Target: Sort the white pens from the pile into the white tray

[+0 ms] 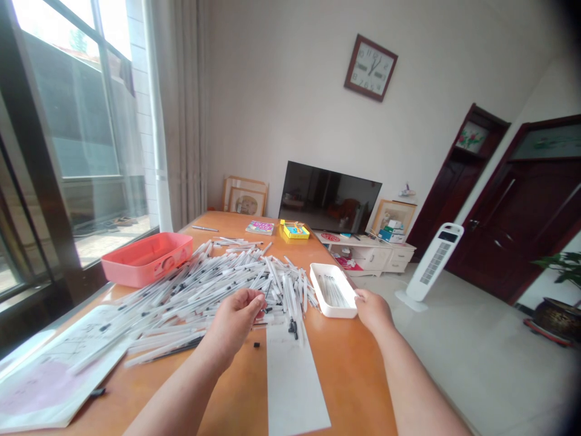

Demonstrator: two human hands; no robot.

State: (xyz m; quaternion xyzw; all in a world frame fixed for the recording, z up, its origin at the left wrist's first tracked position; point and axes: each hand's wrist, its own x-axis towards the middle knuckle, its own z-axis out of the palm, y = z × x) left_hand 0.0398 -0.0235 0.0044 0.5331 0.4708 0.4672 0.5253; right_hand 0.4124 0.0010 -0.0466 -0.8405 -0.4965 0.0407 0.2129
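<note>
Touching a white tray (338,310) (pens (332,292) inside), the right hand (373,310) rests.

Your right hand (373,310) can pass on the table (349,387) right of the paper strip (295,381). The white tray (333,290) stands before it; the pen heap (218,290) blocks your left hand (233,321).

Pen heap (213,290) on table (349,375); plastic tray (145,272) left of heap, smaller tray (338,310) right.

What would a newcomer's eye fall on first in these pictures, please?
The heap of white pens spread over the orange table catches the eye first. A salmon-pink plastic tray sits at its far left, and a small white tray holding pens lies beside the right hand.
</note>
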